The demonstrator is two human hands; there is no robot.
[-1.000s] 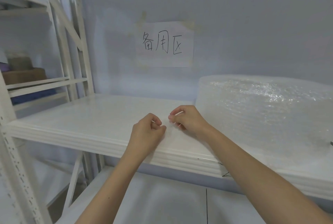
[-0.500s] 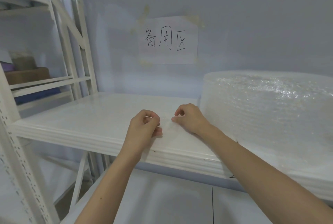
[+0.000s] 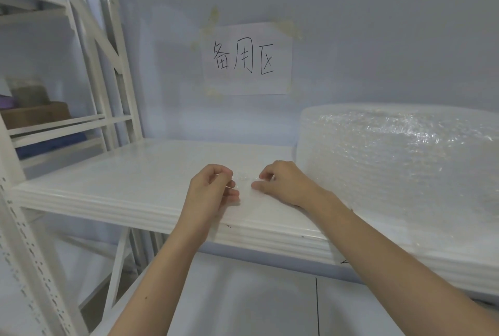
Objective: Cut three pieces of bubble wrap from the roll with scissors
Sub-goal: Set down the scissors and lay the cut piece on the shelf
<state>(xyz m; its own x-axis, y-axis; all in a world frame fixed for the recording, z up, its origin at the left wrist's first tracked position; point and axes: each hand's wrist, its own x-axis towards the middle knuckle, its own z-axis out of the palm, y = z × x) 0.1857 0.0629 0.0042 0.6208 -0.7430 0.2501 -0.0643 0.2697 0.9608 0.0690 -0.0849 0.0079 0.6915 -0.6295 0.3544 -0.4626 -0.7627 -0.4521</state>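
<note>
A big roll of clear bubble wrap (image 3: 399,163) lies on the white shelf (image 3: 113,173) at the right. A loose sheet of wrap (image 3: 244,181) runs from the roll leftward, flat on the shelf. My left hand (image 3: 210,190) pinches the sheet's edge between thumb and fingers. My right hand (image 3: 283,181) pinches the same edge a little to the right, close to the roll. The two hands are a short gap apart. No scissors are in view.
A paper sign with handwritten characters (image 3: 247,59) is taped to the back wall. White rack posts (image 3: 108,71) stand at the left, with cardboard boxes (image 3: 35,114) on a neighbouring shelf. A lower shelf (image 3: 243,295) lies beneath my arms.
My hands have drawn slightly apart along the wrap's edge and sit a little farther back on the shelf. The camera has tilted a bit, so the sign appears higher.
</note>
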